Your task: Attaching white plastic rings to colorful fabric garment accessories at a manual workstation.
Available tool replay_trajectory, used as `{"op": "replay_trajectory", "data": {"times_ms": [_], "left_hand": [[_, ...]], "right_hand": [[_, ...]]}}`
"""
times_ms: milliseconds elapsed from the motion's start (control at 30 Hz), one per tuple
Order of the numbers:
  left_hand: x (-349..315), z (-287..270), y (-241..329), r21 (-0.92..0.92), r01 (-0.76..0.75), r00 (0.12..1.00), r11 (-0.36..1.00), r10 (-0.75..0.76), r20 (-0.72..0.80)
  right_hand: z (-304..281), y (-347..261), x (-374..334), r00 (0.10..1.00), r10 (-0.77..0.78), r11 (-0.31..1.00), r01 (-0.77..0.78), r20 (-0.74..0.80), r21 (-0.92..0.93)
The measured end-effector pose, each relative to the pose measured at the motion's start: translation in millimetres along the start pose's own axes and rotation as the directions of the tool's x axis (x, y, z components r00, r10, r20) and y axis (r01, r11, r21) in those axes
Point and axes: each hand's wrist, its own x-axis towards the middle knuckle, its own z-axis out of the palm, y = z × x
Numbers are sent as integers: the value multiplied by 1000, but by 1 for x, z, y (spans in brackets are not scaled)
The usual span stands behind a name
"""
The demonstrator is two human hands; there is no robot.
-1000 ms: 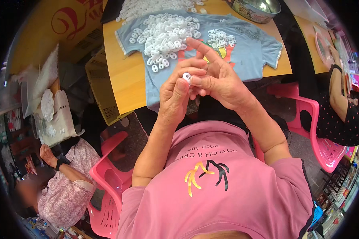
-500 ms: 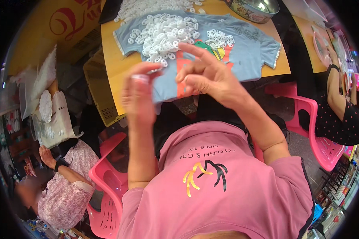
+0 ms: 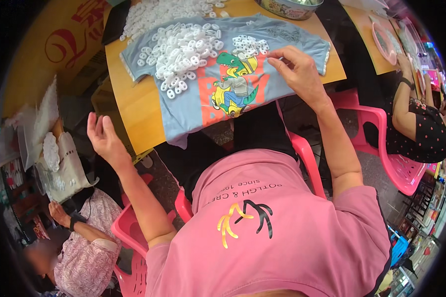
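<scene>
My left hand (image 3: 107, 140) is off the table's left side, its fingers raised and apart with nothing in them. Over the right part of a grey-blue T-shirt (image 3: 183, 114) is my right hand (image 3: 301, 75), thumb and forefinger a little apart and no piece visible between them. The nearest thing to its fingertips is a small pile of white oval plastic pieces (image 3: 249, 45) with two holes each. A larger heap of such pieces (image 3: 186, 47) lies on the shirt's left half. Between them a printed dinosaur on a scooter (image 3: 235, 89) shows.
The shirt is spread on a yellow-brown table (image 3: 136, 111). More white pieces (image 3: 158, 15) are heaped at the far edge, beside a round tin (image 3: 292, 9). Pink chairs (image 3: 381, 128) stand close by. One person (image 3: 86, 237) sits at left, another (image 3: 416, 128) at right.
My hands have moved apart: the left out past the table's left edge, the right rightward toward the small pile. The shirt's dinosaur print is now uncovered. The view has shifted slightly.
</scene>
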Motion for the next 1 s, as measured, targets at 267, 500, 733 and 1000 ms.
{"op": "replay_trajectory", "data": {"times_ms": [267, 500, 733, 1000], "left_hand": [[-94, 82, 83, -426, 3, 838, 905, 230, 495], [-125, 115, 93, -416, -32, 715, 909, 312, 626], [-123, 119, 85, -397, 35, 698, 917, 262, 667], [-120, 121, 83, -388, 115, 711, 914, 197, 675]], "right_hand": [[20, 5, 16, 978, -204, 963, 195, -31, -187], [28, 3, 21, 970, -242, 916, 239, 31, -321], [26, 8, 27, 958, -282, 909, 285, 56, -303], [13, 13, 28, 978, -190, 956, 204, 86, -209]]}}
